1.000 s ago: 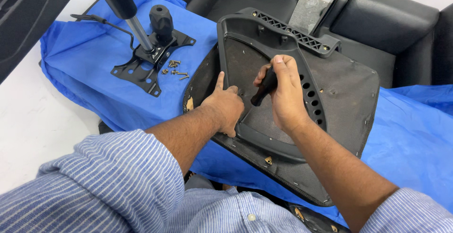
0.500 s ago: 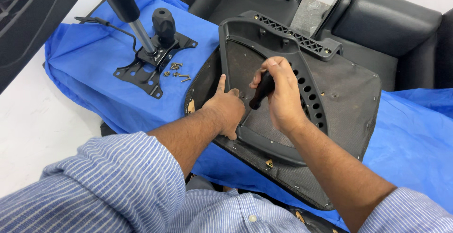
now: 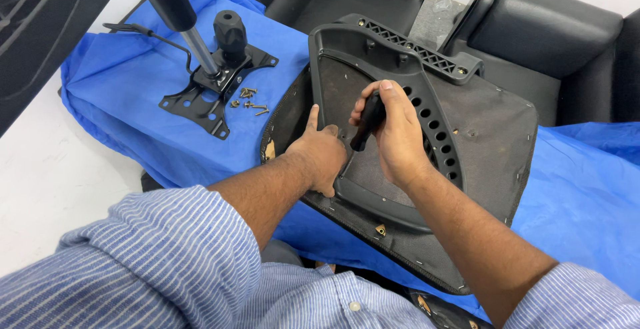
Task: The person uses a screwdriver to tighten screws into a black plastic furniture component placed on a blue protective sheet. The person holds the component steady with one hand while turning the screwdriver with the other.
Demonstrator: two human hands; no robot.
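Right hand (image 3: 398,136) grips a screwdriver (image 3: 369,121); left hand (image 3: 323,156) presses flat on the chair seat base (image 3: 480,149)

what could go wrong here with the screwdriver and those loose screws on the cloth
1. The left hand rests on the seat base right beside the tip of the screwdriver gripped by the right hand; a slip might jab the fingers.
2. The loose screws lie unboxed on the blue cloth near the chair mechanism plate; a tug on the cloth may scatter them.
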